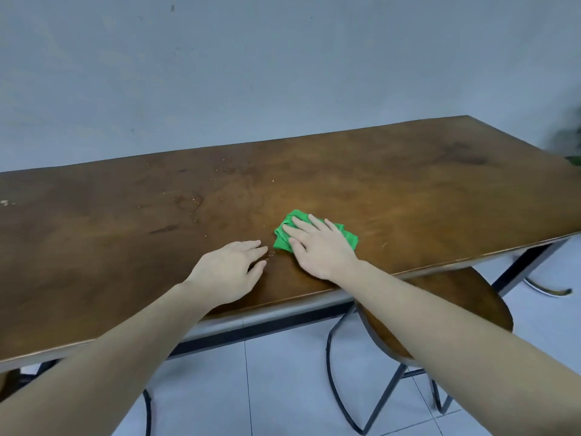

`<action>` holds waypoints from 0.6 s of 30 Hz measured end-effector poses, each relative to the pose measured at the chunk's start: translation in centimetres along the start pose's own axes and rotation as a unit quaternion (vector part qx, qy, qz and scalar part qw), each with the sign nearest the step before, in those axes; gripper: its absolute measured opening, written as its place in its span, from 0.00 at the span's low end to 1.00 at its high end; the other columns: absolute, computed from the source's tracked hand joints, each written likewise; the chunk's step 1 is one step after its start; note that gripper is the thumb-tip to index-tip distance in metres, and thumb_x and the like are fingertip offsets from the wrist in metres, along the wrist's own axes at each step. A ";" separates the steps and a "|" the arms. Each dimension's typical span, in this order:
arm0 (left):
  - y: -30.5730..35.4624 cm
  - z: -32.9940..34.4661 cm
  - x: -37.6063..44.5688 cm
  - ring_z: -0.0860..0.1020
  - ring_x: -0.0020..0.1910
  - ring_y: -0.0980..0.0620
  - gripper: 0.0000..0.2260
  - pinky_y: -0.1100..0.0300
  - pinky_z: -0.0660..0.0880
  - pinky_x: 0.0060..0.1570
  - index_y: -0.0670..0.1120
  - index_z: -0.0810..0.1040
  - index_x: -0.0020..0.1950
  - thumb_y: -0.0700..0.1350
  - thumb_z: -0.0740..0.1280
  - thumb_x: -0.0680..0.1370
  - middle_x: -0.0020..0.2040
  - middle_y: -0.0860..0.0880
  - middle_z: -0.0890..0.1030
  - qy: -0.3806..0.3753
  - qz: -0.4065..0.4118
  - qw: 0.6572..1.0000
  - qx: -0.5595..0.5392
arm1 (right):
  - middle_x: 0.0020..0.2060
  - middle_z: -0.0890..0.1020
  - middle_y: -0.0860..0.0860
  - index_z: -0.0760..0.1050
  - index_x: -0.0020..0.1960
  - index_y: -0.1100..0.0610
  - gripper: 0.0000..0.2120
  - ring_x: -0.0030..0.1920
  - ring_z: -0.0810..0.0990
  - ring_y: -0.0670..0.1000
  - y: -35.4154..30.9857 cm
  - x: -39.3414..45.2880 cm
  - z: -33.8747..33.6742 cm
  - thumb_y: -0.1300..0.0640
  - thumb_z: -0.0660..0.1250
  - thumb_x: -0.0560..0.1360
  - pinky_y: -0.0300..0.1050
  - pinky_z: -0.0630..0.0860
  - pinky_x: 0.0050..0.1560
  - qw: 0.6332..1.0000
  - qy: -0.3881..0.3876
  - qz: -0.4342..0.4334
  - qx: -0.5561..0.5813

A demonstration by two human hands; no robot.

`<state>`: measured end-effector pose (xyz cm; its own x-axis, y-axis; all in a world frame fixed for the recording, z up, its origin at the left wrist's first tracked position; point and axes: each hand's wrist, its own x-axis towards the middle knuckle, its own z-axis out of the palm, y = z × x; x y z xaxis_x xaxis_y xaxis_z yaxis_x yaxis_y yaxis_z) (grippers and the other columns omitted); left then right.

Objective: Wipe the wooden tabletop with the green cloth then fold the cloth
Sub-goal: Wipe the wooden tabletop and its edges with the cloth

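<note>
- Two arms enter from the near edge of the wooden tabletop, both bare from as far up as the view reaches to the fingertips (no sleeve edge shows anywhere).
- The left hand, over the tabletop's near side, wears no glove, ring or watch; its wrist is bare.
- The right hand, just beside it and further along the tabletop, is likewise ungloved, with no band at the wrist.
- Fingernails are short and unpainted, as far as the blur allows.
</note>
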<state>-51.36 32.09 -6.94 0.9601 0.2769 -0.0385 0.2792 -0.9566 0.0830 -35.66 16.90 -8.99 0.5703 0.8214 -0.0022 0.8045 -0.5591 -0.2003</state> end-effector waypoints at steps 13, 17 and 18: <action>1.2 -0.7 -0.6 0.59 0.77 0.55 0.26 0.53 0.63 0.73 0.60 0.64 0.77 0.66 0.52 0.80 0.79 0.58 0.61 -0.033 0.022 0.999 0.033 | 0.77 0.66 0.46 0.62 0.79 0.47 0.24 0.77 0.62 0.53 2.7 -10.2 2.0 0.46 0.46 0.85 0.53 0.57 0.77 0.978 0.092 -0.162 -0.093; 1.5 -0.7 -0.8 0.59 0.77 0.54 0.27 0.52 0.64 0.72 0.60 0.64 0.77 0.67 0.51 0.80 0.79 0.58 0.61 -0.037 0.032 0.998 0.037 | 0.77 0.66 0.49 0.62 0.79 0.49 0.22 0.76 0.64 0.55 6.3 -11.5 2.2 0.48 0.53 0.86 0.55 0.59 0.77 0.957 0.106 -0.220 -0.156; 1.5 -0.7 -0.8 0.59 0.77 0.54 0.27 0.52 0.64 0.72 0.60 0.63 0.77 0.67 0.51 0.80 0.79 0.58 0.61 -0.039 0.034 0.998 0.037 | 0.77 0.66 0.49 0.64 0.79 0.48 0.22 0.76 0.65 0.55 7.3 -11.6 1.9 0.49 0.55 0.85 0.55 0.59 0.76 0.955 0.107 -0.227 -0.159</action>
<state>-51.73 30.47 -6.10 0.9722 0.2055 -0.1126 0.2084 -0.9779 0.0148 -36.72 3.46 -12.33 0.1439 0.9646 0.2212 0.9673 -0.1843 0.1742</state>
